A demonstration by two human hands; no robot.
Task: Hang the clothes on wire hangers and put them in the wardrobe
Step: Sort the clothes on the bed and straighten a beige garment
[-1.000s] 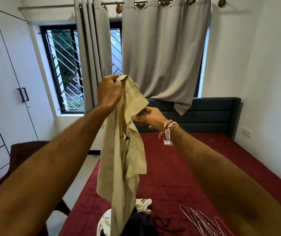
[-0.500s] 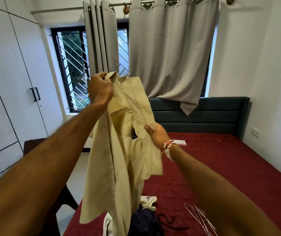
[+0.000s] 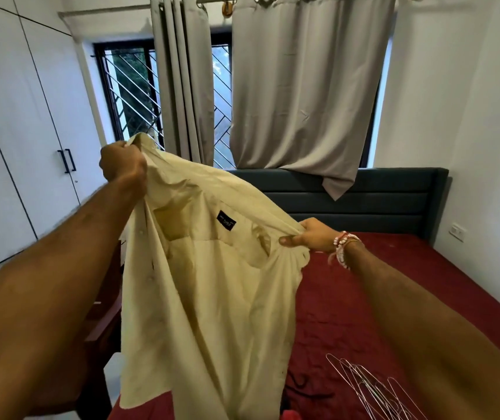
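- Between the fingers of both hands, in the head view: holds a beige shirt up in the air, spread open, with the inside and the dark neck label turned to the camera.
- Up and left of that label: grips one collar-side edge in the curled fingers of the left hand, with the fist raised.
- Right of the label and lower: pinches the other shoulder edge between thumb and curled fingers of the right hand.
- Below the right fingers, on the red bed: leaves the wire hangers in a loose bunch, untouched, none in the shirt.
- Well apart to the left of the left fingers: shows the wardrobe, doors closed.
- Looks early in the task: shirt opened out, seemingly ready for a hanger. Leaves threading the hanger, opening the wardrobe and hanging the shirt inside. Cannot tell the number of clothes left.
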